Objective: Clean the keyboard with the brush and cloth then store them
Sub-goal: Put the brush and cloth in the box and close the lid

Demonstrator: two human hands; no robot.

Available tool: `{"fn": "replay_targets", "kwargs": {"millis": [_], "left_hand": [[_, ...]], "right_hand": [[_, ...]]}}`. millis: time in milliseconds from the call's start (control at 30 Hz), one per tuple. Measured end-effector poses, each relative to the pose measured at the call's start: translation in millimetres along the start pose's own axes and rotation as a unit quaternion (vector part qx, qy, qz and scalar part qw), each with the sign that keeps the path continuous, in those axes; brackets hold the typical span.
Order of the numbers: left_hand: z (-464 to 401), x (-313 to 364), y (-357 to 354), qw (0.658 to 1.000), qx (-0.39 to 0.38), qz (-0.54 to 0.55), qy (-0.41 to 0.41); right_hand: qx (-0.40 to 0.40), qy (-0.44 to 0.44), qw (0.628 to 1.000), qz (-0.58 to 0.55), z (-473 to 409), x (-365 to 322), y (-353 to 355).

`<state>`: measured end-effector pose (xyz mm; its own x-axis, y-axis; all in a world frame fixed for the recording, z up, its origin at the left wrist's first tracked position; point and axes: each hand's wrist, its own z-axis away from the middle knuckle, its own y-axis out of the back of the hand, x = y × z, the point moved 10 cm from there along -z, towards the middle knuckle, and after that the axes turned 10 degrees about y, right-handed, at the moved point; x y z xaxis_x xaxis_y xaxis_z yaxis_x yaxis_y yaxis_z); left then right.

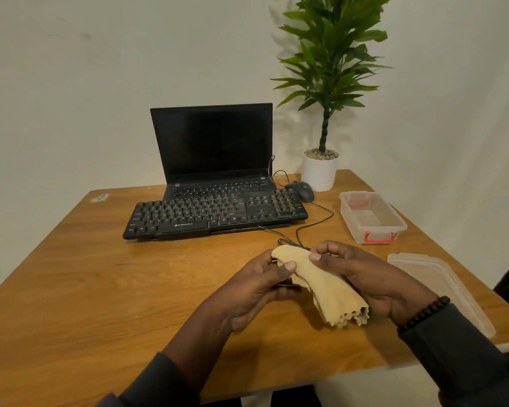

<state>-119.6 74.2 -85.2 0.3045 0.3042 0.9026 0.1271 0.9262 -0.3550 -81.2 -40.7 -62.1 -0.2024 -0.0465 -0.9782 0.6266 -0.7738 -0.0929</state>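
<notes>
Over the wooden table [71, 289] I saw both hands raised near its front edge, the left hand [256, 292] and right hand [365, 277] each pinching the bunched tan cloth [326, 289] under a thumb. Behind them lay the black keyboard [215, 214]; I could not make out the brush.

Head camera looks forward and down, near the wooden table [100, 289].

Wood table [100, 289] vs plain off-white wall [71, 83]; potted plant [329, 69] at back.
</notes>
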Motion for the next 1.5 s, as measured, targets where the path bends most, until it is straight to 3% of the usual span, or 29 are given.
{"fn": "replay_targets", "kwargs": {"millis": [67, 133, 267, 433, 600, 833, 1000, 1167, 1233, 1333, 1367, 1500], "left_hand": [[-6, 3, -2, 0.999, 0.021, 0.040, -0.003], [-10, 8, 1, 0.995, 0.084, 0.045, -0.010], [-25, 24, 0, 0.985, 0.167, 0.024, -0.029], [-61, 69, -28, 0.986, 0.151, -0.041, -0.063], [-128, 125, -63, 0.974, 0.156, -0.118, -0.113], [-223, 145, -74, 0.930, 0.211, -0.266, -0.140], [-253, 132, -66, 0.892, 0.224, -0.366, -0.145], [-270, 108, -57, 0.914, 0.199, -0.336, -0.107], [-275, 103, -57, 0.905, 0.205, -0.360, -0.102], [-277, 105, -61, 0.868, 0.234, -0.422, -0.121], [-275, 107, -67, 0.841, 0.241, -0.463, -0.138], [-265, 116, -89, 0.674, 0.268, -0.645, -0.239]], "right_hand": [[0.040, 0.029, 0.999, 0.003, 3, -6, 7], [0.075, 0.067, 0.992, 0.074, 8, -14, 12], [0.076, 0.120, 0.973, 0.182, 14, -28, 12], [0.160, 0.165, 0.971, 0.062, 15, -49, 53], [0.243, 0.236, 0.924, 0.176, 11, -90, 119], [0.312, 0.209, 0.857, 0.354, -33, -108, 187], [0.276, 0.142, 0.803, 0.508, -78, -87, 206], [0.256, 0.104, 0.798, 0.536, -94, -72, 211], [0.270, 0.097, 0.801, 0.525, -98, -70, 214], [0.269, 0.069, 0.794, 0.541, -105, -63, 214], [0.262, 0.058, 0.793, 0.548, -108, -60, 212], [0.221, 0.032, 0.792, 0.569, -121, -43, 207]]}}
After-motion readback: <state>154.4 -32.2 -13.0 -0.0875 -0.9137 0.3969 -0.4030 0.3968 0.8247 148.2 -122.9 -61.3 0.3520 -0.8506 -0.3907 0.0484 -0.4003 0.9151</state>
